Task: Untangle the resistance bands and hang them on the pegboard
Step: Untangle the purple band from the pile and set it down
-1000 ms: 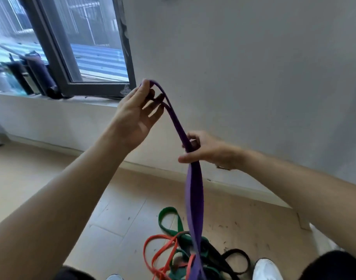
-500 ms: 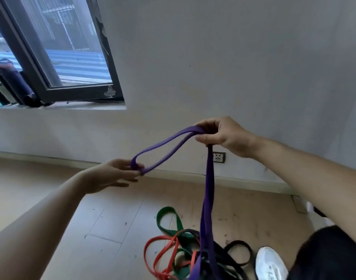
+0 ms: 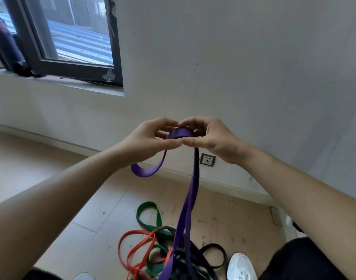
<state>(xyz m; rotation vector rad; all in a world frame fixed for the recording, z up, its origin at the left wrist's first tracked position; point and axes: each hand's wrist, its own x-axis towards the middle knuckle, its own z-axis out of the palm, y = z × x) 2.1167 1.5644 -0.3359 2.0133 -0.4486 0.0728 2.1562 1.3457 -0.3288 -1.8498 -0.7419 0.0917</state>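
Pinching the top fold of the purple resistance band [image 3: 193, 188], the left hand [image 3: 148, 142] and right hand [image 3: 213, 140] curl their fingers round it in the head view. Its tail drops into the red band [image 3: 130, 234], green band [image 3: 146, 205] and black band [image 3: 215, 246] tangled on the floor [image 3: 51, 178]. No pegboard shows, so likely nothing is hung yet.

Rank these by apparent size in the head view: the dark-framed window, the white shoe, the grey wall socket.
Largest: dark-framed window, though partly cut off.
Next: white shoe, enlarged by nearness to the camera.
Smallest: grey wall socket.

Purple band [image 3: 193, 186] — left hand [image 3: 151, 140], right hand [image 3: 211, 138]
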